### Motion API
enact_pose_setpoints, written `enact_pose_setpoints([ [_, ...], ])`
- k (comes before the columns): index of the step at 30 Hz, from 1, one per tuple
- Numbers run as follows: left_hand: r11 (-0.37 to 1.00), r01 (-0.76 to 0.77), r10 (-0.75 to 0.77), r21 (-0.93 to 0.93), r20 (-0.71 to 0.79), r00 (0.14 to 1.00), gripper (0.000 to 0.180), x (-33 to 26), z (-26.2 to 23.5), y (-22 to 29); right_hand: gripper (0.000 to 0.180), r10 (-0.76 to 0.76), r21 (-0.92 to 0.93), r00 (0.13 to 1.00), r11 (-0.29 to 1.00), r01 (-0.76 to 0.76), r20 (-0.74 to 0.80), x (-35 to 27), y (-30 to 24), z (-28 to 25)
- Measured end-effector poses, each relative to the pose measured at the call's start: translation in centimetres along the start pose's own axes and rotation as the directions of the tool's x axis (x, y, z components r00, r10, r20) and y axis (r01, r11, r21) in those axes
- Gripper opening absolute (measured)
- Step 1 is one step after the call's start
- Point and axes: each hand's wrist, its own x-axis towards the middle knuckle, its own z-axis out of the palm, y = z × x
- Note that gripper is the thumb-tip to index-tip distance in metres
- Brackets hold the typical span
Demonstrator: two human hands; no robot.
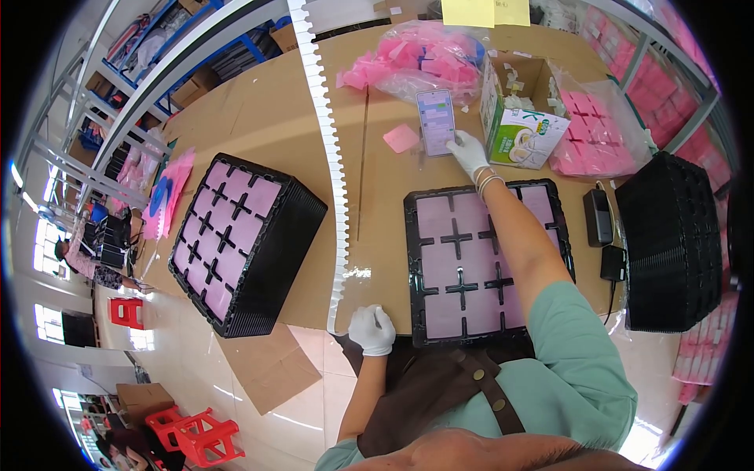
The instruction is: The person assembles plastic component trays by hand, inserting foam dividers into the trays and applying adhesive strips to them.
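Observation:
My right hand [469,152], in a white glove, reaches across the table and touches the lower right edge of a phone [436,120] that lies face up with its screen lit. A loose pink pad [401,138] lies just left of the phone. Under my right forearm sits a black tray [416,259] whose compartments hold pink pads. My left hand [371,329], also gloved, rests curled at the near table edge, left of that tray, holding nothing.
A stack of black trays with pink pads [236,239] stands at the left. An empty black tray stack [671,243] is at the right. Bags of pink pads [428,55], an open cardboard box [520,118], a white toothed strip [330,157] and chargers [598,216] lie about.

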Motion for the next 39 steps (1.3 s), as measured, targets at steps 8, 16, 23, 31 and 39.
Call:
enact_pose_setpoints([
  [8, 1.000, -0.009, 0.009, -0.004, 0.011, 1.000, 0.003, -0.1, 0.2, -0.2, 0.039, 0.012, 0.003, 1.000, 1.000, -0.012, -0.017, 0.1, 0.3, -0.1],
  [16, 1.000, -0.012, 0.012, -0.021, 0.007, 1.000, 0.003, 0.2, 0.4, 0.1, 0.043, 0.040, -0.119, 0.999, 0.992, -0.042, -0.015, 0.1, -0.3, -0.9],
  [23, 1.000, 0.005, -0.005, 0.001, 0.028, 1.000, 0.005, 0.0, -0.1, 0.2, 0.076, 0.147, -0.425, 0.985, 0.888, -0.172, -0.092, 0.0, -3.8, 0.7],
  [31, 1.000, 0.013, -0.013, 0.010, 0.041, 0.999, 0.005, -0.1, -0.3, 0.2, 0.088, 0.190, -0.529, 0.967, 0.810, -0.252, -0.171, -0.4, -5.2, 2.0],
  [39, 1.000, 0.004, -0.004, -0.004, -0.005, 1.000, 0.004, -0.1, -0.1, -0.1, 0.072, 0.136, -0.386, 0.990, 0.912, -0.142, -0.044, 0.6, -2.0, 0.5],
])
